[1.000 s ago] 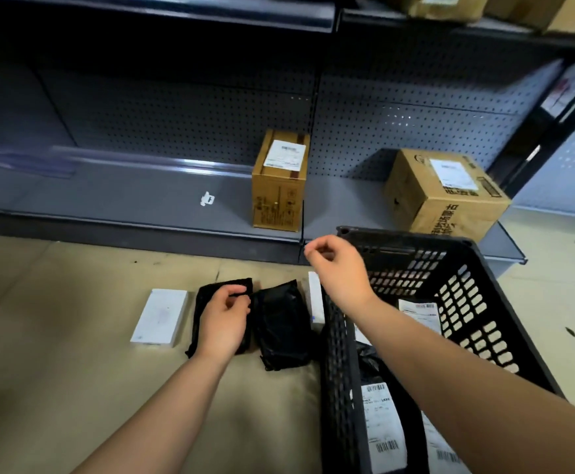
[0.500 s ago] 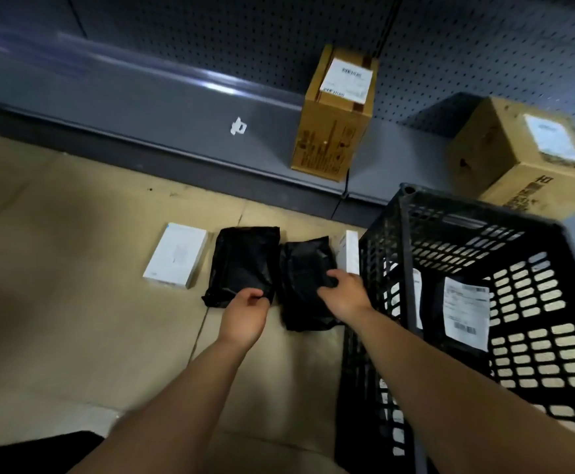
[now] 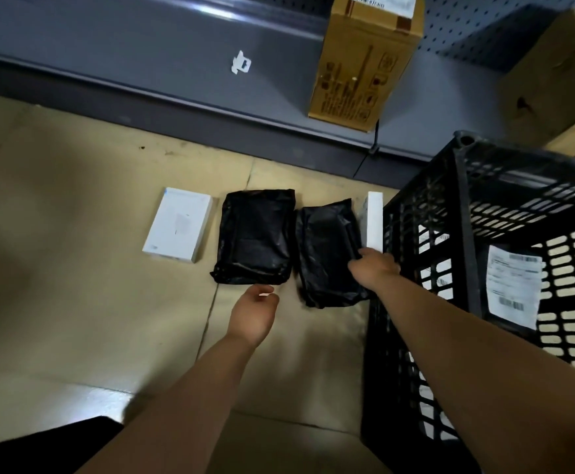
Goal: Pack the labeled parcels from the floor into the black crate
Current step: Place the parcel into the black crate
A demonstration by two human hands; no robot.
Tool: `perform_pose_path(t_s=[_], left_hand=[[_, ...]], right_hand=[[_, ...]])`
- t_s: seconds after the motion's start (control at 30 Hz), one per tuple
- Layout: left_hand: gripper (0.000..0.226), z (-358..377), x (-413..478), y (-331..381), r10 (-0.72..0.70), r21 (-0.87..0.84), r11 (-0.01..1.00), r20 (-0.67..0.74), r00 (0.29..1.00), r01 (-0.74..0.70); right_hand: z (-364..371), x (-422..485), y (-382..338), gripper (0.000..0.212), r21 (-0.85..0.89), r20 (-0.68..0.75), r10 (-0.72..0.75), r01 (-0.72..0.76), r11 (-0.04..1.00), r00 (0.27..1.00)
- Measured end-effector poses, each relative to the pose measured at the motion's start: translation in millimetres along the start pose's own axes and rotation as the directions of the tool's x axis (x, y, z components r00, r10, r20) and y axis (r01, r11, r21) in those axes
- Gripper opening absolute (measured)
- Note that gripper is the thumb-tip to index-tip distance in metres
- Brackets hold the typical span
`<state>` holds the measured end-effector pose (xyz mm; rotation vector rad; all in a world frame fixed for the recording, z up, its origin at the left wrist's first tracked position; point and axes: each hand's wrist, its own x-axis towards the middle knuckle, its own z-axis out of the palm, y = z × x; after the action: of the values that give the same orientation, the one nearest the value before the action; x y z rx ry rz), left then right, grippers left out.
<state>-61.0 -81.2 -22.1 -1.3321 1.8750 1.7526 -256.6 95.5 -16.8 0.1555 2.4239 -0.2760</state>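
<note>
Two black plastic-wrapped parcels lie side by side on the floor: the left black parcel [image 3: 255, 237] and the right black parcel [image 3: 330, 251]. A flat white box [image 3: 177, 224] lies to their left, and a narrow white box [image 3: 374, 222] stands against the black crate [image 3: 464, 213]. My right hand [image 3: 373, 266] rests on the right black parcel's right edge, its fingers curled on the wrap. My left hand [image 3: 255, 313] hovers just below the left black parcel, holding nothing. A labeled parcel [image 3: 513, 289] shows inside the crate.
A grey shelf base [image 3: 176, 73] runs across the back. On it stand a tall cardboard box [image 3: 361, 63] and a larger cardboard box [image 3: 552, 80]. The floor [image 3: 57, 268] is covered in tan cardboard sheets. A dark shape [image 3: 40, 449] fills the lower left corner.
The view has tilted down and closer. My right hand came down from above the crate rim onto the right black parcel. My left hand drew back off the left black parcel.
</note>
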Motion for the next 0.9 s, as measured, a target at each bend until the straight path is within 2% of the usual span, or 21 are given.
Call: perform_pose_path(t_s=[0.13, 0.27, 0.4, 0.57, 0.67, 0.77, 0.9], left_hand=[[0.025, -2, 1, -2, -0.010, -0.005, 1.000, 0.009, 1.000, 0.010], [0.024, -5, -2, 4, -0.003, -0.012, 1.000, 0.015, 1.000, 0.003], [0.026, -4, -12, 24, 0.040, -0.030, 0.999, 0.013, 0.999, -0.039], [0.021, -4, -37, 65, 0.152, -0.075, 0.986, 0.002, 0.988, -0.151], [0.020, -9, -57, 85, 0.198, -0.100, 0.975, -0.022, 0.980, -0.199], [0.017, -13, -78, 108, 0.231, -0.222, 0.946, -0.053, 0.971, -0.237], [0.029, -17, -118, 140, 0.266, -0.395, 0.885, -0.006, 0.964, -0.247]], right_hand=[[8, -1, 2, 0.066, -0.039, -0.017, 0.028, -0.029, 0.999, 0.999], [-1, -22, -6, 0.062, 0.116, -0.104, -0.003, 0.016, 0.993, 0.995], [-15, -51, -22, 0.057, 0.268, -0.234, -0.073, 0.137, 0.954, 0.970], [-44, -96, -45, 0.056, 0.335, -0.259, -0.217, 0.298, 0.894, 0.941], [-62, -127, -56, 0.058, 0.429, -0.260, -0.310, 0.398, 0.811, 0.914], [-83, -167, -61, 0.043, 0.540, -0.290, -0.394, 0.489, 0.685, 0.872], [-107, -220, -48, 0.029, 0.712, -0.246, -0.468, 0.486, 0.507, 0.849]])
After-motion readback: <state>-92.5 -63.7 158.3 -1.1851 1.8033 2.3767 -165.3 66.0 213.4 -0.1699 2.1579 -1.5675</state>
